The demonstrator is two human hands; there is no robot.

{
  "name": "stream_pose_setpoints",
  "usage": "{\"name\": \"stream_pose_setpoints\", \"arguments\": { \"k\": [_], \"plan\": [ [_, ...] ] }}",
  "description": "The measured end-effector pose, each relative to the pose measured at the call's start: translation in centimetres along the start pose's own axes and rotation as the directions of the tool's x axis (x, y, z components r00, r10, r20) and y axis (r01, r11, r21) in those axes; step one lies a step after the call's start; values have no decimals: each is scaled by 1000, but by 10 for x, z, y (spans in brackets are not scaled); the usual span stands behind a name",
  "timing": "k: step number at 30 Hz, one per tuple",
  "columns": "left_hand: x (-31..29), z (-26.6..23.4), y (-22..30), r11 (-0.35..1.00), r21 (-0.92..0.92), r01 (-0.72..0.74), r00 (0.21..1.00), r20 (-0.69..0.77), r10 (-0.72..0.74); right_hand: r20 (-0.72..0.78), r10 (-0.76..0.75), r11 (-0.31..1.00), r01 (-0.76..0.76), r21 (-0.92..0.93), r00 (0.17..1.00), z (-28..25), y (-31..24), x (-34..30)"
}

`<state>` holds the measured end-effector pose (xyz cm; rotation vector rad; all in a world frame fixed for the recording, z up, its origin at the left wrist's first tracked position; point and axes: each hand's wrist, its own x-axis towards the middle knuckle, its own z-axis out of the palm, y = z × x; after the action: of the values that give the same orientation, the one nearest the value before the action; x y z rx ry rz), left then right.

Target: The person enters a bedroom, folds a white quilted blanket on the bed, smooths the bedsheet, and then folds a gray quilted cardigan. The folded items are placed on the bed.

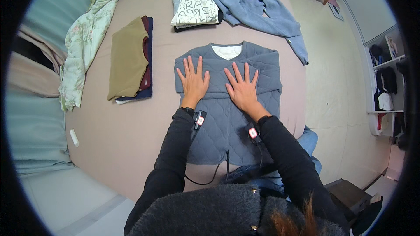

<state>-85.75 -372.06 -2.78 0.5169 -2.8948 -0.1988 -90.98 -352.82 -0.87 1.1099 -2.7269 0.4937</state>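
A grey quilted jacket point(210, 126) with a white lining at its neck lies flat on the bed in front of me. Both its sleeves are folded across the chest. My left hand point(192, 83) rests palm down on the folded sleeves at the left, fingers spread. On the right side of the same sleeves lies my right hand point(243, 89), also flat with its fingers apart. Neither hand grips anything. A small device is strapped at each wrist, and thin black cables run down from them over the jacket's lower hem.
Folded trousers point(127, 61) are stacked at the left. Beyond the jacket lie a pile of folded tops point(197, 6) and a loose blue sweater point(262, 8) reaching the right edge of the bed point(166, 57). A floral quilt point(87, 39) and a small white object point(74, 137) lie far left.
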Motion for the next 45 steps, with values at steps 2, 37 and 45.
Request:
{"name": "stream_pose_setpoints", "arguments": {
  "k": [2, 37, 45],
  "plan": [
    [-1, 11, -4, 999, -30, -28, 997, -74, 26, 57, 33, 999, -31, -28, 998, 11, 4, -7],
    [129, -63, -123, 847, -333, 413, 488, 866, 103, 56, -76, 988, 67, 139, 996, 10, 10, -44],
    [143, -64, -154, 956, -252, 147, 550, 825, 133, 75, -59, 990, 49, 131, 995, 10, 9, -45]
  ]
}}
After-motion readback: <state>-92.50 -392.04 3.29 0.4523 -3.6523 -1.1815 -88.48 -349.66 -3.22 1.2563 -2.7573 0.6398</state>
